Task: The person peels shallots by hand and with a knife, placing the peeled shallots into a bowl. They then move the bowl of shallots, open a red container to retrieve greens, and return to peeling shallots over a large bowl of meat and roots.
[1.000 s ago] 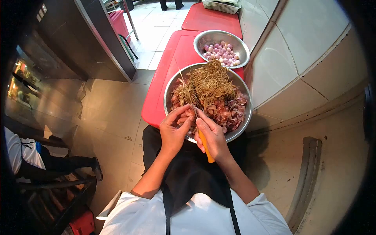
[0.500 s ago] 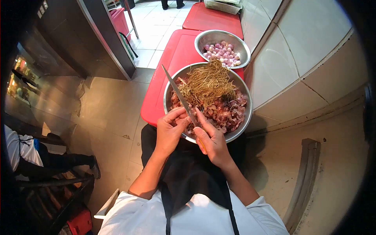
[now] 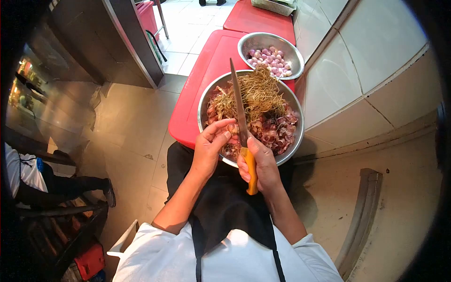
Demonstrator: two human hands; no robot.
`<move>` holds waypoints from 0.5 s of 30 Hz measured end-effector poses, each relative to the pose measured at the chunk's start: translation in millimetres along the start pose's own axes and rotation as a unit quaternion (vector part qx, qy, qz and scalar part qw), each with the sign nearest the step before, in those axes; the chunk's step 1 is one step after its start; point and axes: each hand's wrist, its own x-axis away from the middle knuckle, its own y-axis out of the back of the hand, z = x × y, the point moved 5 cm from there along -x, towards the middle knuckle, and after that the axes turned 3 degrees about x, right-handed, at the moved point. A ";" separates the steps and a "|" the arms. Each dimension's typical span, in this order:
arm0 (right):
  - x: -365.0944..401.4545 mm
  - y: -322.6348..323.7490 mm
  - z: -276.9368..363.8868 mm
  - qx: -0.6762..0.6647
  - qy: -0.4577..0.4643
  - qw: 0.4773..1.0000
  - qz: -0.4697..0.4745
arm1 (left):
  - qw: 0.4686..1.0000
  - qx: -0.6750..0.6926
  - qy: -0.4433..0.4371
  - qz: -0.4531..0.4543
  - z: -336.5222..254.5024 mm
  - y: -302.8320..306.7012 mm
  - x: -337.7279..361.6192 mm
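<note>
Yellow-handled knife [image 3: 242, 120], its blade pointing toward the top of the frame, is gripped at center by the right hand [image 3: 264, 164], fingers wrapped around the handle, over a large metal bowl [image 3: 298, 136]. Beside it, the left hand [image 3: 208, 149] has thumb and forefinger curled toward each other; whether they pinch anything cannot be made out. The large bowl holds reddish, papery skins [image 3: 279, 135], topped by a tangle of dry brown strands [image 3: 263, 94]. Just beyond, toward the upper right, a smaller metal bowl [image 3: 295, 52] contains pink-and-white shallots [image 3: 270, 59]. The bowls sit on a red table [image 3: 195, 96], the large one jutting past its near edge above a black apron [image 3: 223, 211]. Another red surface [image 3: 258, 21] bears a pale basket [image 3: 274, 5] at top. White wall tiles [image 3: 329, 80] line the right of the frame; a dark partition [image 3: 80, 42] stands at upper left, above brownish floor tiles [image 3: 127, 155]. At lower left, another person's dark-trousered leg [image 3: 80, 184] extends into view.
</note>
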 end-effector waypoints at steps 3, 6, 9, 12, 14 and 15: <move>0.0 4.4 -3.5 -0.054 -0.026 0.998 0.024 | 0.995 0.092 0.028 0.002 0.5 -1.0 -0.7; 0.1 6.4 -6.0 -0.066 -0.035 0.997 0.024 | 0.991 0.126 0.052 0.006 -0.7 -1.6 -1.8; 0.3 8.0 -6.3 -0.064 -0.041 0.997 0.021 | 0.995 0.086 0.053 0.005 -1.5 -1.7 -1.0; 1.0 15.7 -8.6 -0.063 -0.043 0.997 0.002 | 0.999 0.019 0.038 0.001 2.1 3.3 -1.9; 1.7 20.5 -7.4 -0.078 -0.044 0.996 -0.018 | 0.999 0.018 0.049 -0.003 0.5 4.1 -0.6; 3.2 21.9 -5.2 -0.093 -0.043 0.994 -0.028 | 0.998 0.041 0.044 -0.011 -1.3 3.5 -0.5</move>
